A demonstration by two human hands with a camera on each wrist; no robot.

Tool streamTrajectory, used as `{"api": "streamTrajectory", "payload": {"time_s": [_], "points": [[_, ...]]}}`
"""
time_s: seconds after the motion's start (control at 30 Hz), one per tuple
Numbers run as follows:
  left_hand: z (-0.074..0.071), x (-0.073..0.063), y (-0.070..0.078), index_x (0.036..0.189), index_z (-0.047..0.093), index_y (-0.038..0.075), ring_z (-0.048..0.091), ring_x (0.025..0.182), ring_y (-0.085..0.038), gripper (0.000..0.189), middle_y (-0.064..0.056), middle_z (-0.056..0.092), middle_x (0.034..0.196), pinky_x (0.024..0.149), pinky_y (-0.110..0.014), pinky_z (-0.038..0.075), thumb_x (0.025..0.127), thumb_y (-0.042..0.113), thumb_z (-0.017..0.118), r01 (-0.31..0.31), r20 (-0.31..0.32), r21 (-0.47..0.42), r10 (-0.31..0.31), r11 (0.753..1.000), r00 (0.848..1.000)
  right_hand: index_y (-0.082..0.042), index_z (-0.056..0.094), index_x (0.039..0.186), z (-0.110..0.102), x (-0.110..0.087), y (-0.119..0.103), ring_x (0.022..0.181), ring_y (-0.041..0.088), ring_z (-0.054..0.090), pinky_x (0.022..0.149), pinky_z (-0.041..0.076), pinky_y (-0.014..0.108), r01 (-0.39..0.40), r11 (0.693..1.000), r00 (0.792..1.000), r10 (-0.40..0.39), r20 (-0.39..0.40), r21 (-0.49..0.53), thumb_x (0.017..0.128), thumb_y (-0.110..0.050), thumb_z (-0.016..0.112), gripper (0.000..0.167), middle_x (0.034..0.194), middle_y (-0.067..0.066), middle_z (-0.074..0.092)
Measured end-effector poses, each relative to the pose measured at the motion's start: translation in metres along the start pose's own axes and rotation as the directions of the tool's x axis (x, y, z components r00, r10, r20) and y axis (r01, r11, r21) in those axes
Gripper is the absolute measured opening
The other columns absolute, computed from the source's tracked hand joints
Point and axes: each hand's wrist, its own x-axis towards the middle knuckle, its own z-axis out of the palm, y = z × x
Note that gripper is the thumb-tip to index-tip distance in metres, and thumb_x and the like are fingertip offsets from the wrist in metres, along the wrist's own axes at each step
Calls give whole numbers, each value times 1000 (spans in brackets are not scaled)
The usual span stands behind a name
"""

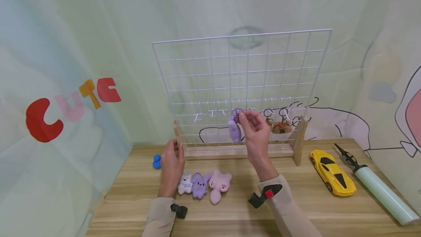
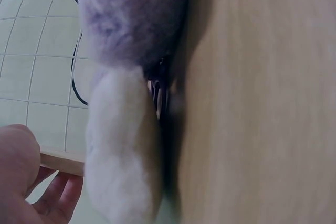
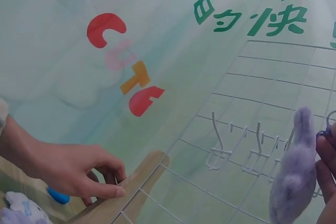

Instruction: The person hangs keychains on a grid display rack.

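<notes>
Two hands work at a white wire rack on a wooden bench, one at its base and one at its row of hooks. The right hand pinches a purple plush keychain near its metal ring, a grip at the top that leaves the soft body dangling free in front of the grid. Whether the ring touches a hook cannot be made out, as the fingers and wires crowd together there. The left hand grips the rack's left wooden foot, thumb on one side and fingers on the other, apparently to steady the light frame. Brown plush charms hang by their rings just right of the raised hand. Nearer the person, white, lilac and pink plush toys lie side by side, probably set there for easy reach. The right forearm angles up and inward from the bench's front, fingers curled behind the pinch; the left arm runs lower, its hand beside a small blue object. Off to the right lie a yellow toy car and a pale green pump.
</notes>
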Motion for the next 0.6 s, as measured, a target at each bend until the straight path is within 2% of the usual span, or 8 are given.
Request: {"api": "streamTrajectory", "payload": {"time_s": [0.27,0.6], "points": [[-1,-1,1,128,65,-1,76,112,-38,28,-22,73,121,88,-48,69,111,22,63,6,6,0,-6,1000,1000,3,71,110,0,-3,6,94,12,80,95,67,30,-29,995,998,23,-66,-94,102,-9,76,15,101,0,80],[1,-1,-3,124,65,-2,77,110,-38,27,-22,74,118,87,-48,69,111,21,63,-34,-14,-12,34,999,999,0,66,112,-3,-3,9,93,10,79,92,67,28,-70,994,997,67,-48,-83,105,-9,72,13,110,3,71]]}}
